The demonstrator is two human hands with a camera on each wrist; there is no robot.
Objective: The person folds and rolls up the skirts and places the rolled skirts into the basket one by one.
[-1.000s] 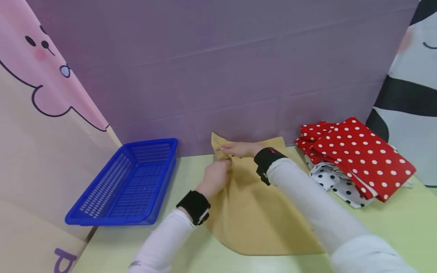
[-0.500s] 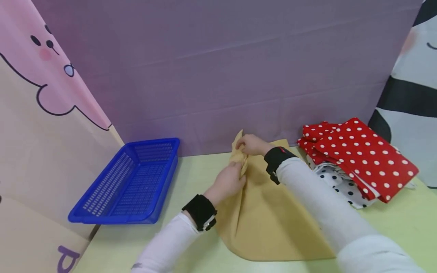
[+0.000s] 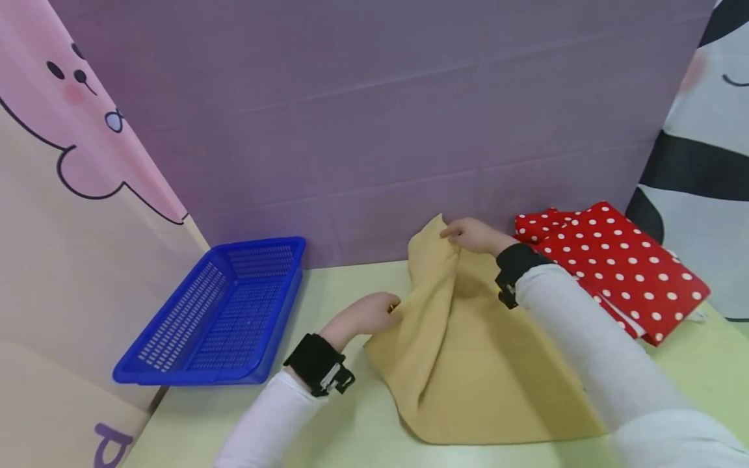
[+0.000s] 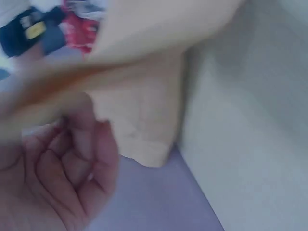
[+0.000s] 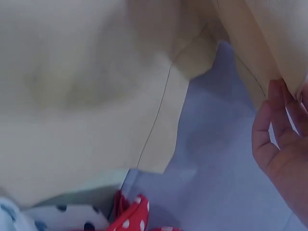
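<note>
Head looks down; wrists close on cloth (image 3: pixel 468 364).

A pale green table (image 3: pixel 690 370) bears a blue basket (image 3: pixel 216 318), a tan cloth (image 3: pixel 480 364) and polka-dot fabrics (image 3: pixel 614 266).

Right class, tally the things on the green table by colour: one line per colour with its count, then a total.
Tan cloth, held by the left hand and right hand: 1
Red polka-dot cloth: 1
White cloth with black dots: 1
Blue basket: 1
Total: 4
</note>
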